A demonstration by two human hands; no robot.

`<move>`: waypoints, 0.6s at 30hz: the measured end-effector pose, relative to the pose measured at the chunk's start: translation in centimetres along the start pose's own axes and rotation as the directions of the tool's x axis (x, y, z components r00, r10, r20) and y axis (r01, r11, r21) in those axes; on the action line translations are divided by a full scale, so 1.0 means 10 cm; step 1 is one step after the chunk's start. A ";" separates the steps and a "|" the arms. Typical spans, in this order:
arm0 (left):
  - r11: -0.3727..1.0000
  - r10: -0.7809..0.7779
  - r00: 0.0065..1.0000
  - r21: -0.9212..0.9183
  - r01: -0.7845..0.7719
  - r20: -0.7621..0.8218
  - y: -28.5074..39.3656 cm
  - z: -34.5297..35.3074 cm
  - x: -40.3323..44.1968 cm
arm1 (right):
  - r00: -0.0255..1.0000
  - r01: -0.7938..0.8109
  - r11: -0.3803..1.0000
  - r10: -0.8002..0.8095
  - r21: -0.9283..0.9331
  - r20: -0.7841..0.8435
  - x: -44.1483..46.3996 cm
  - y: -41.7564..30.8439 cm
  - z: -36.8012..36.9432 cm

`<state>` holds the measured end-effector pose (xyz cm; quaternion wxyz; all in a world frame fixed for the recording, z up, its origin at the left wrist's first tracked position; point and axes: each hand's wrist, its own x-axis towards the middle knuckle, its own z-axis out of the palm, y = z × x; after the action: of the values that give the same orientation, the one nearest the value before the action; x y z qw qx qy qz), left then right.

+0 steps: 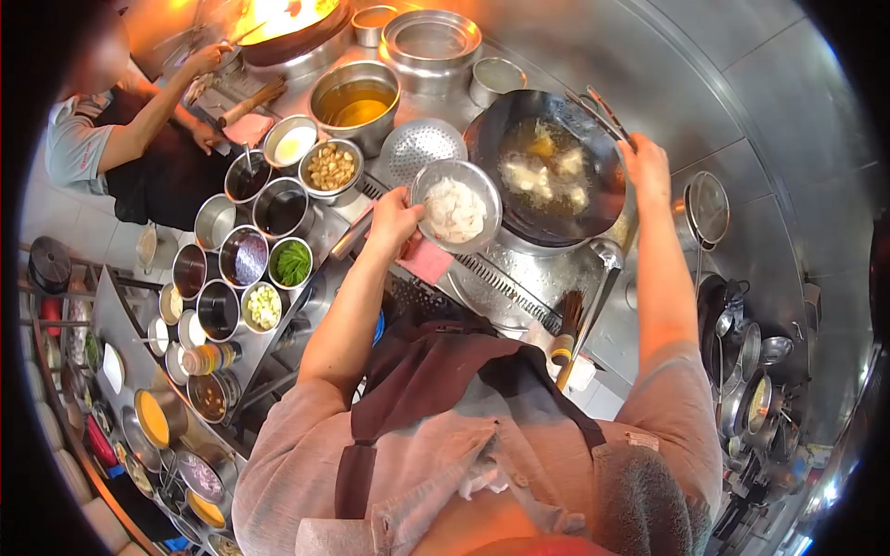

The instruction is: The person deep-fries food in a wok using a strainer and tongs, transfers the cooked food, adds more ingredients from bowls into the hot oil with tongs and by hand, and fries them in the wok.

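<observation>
My left hand (pixel 397 222) is closed on the rim of a small metal bowl (pixel 419 199) and holds it beside the wok. Pale, whitish food pieces (pixel 457 211) fill the bowl; their kind is unclear. Over the wok's right rim, my right hand (pixel 643 167) is closed around metal tongs (pixel 604 117). The tongs' tips point toward the wok's far edge, and I see nothing between them. Inside the dark wok (pixel 482 139), several pale pieces (pixel 547 176) sit in bubbling oil. A perforated skimmer (pixel 422 148) lies just left of the wok, behind the bowl.
A pot of yellow oil (pixel 356 104) stands behind the skimmer. Containers of sauces, chopped greens (pixel 291 264) and garlic-like cloves (pixel 331 167) crowd the left. A ladle (pixel 607 252) and bamboo brush (pixel 565 329) rest at right. Another person (pixel 139 139) works near a flaming wok (pixel 283 23).
</observation>
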<state>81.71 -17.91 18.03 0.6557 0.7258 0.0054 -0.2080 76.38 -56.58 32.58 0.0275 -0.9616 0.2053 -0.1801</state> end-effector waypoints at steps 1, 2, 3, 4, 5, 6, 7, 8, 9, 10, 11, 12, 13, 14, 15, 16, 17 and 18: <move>1.000 -0.011 1.000 0.014 0.011 -0.011 -0.01 -0.04 0.01 | 0.998 0.051 0.997 -0.049 0.056 -0.036 -0.13 -0.09 -0.15; 1.000 0.001 1.000 0.022 -0.001 -0.014 0.00 -0.06 0.00 | 0.997 0.074 0.985 -0.075 0.154 0.002 -0.30 -0.17 -0.28; 1.000 -0.013 1.000 0.025 0.014 -0.025 0.03 -0.07 -0.02 | 0.994 0.089 0.964 -0.101 0.251 0.035 -0.50 -0.23 -0.36; 0.997 0.061 0.997 0.042 -0.059 -0.036 0.07 -0.06 -0.04 | 0.972 0.209 0.940 -0.229 0.269 0.044 -0.69 -0.26 -0.35; 0.989 0.138 0.990 0.061 -0.135 -0.041 0.09 -0.05 -0.04 | 0.936 0.323 0.902 -0.350 0.286 0.047 -0.88 -0.29 -0.36; 0.987 0.162 0.987 0.004 -0.162 -0.013 0.09 -0.04 -0.03 | 0.920 0.315 0.897 -0.369 0.310 0.130 -1.10 -0.42 -0.42; 0.987 0.159 0.987 0.007 -0.159 -0.007 0.11 -0.03 -0.03 | 0.900 0.303 0.893 -0.383 0.332 0.209 -1.25 -0.56 -0.47; 0.988 0.151 0.989 0.026 -0.151 0.001 0.14 -0.01 -0.03 | 0.860 0.398 0.865 -0.468 0.306 0.205 -1.32 -0.57 -0.39; 0.988 0.146 0.989 0.044 -0.146 0.011 0.16 0.02 -0.03 | 0.813 0.488 0.827 -0.547 0.278 0.201 -1.39 -0.60 -0.33; 0.987 0.146 0.989 0.063 -0.148 0.030 0.16 0.04 0.00 | 0.822 0.464 0.847 -0.521 0.258 0.231 -1.45 -0.65 -0.32; 0.986 0.150 0.988 0.065 -0.152 0.045 0.17 0.08 -0.01 | 0.830 0.454 0.855 -0.508 0.251 0.230 -1.46 -0.64 -0.33; 0.981 0.171 0.984 0.083 -0.175 0.049 0.19 0.10 -0.02 | 0.841 0.434 0.867 -0.487 0.245 0.236 -1.45 -0.63 -0.33; 0.975 0.193 0.980 0.101 -0.197 0.051 0.20 0.13 -0.03 | 0.850 0.415 0.878 -0.468 0.241 0.241 -1.45 -0.62 -0.33; 0.974 0.196 0.979 0.102 -0.201 0.058 0.20 0.14 -0.02 | 0.867 0.413 0.875 -0.463 0.252 0.187 -1.45 -0.59 -0.35; 0.974 0.178 0.982 0.130 -0.184 0.058 0.18 0.15 0.00 | 0.869 0.410 0.877 -0.459 0.249 0.185 -1.46 -0.56 -0.40; 0.973 0.160 0.986 0.157 -0.167 0.055 0.16 0.16 0.02 | 0.893 0.373 0.892 -0.420 0.257 0.162 -1.45 -0.54 -0.48; 0.974 0.161 0.985 0.153 -0.168 0.055 0.14 0.17 0.04 | 0.913 0.337 0.903 -0.382 0.266 0.142 -1.44 -0.50 -0.55; 0.965 0.177 0.983 0.190 -0.183 0.048 0.12 0.18 0.04 | 0.930 0.305 0.905 -0.350 0.297 0.114 -1.41 -0.45 -0.60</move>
<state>81.91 -19.94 18.98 0.5982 0.7803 -0.0908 -0.1582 63.96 -46.64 34.03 0.1466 -0.9807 0.0104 -0.1288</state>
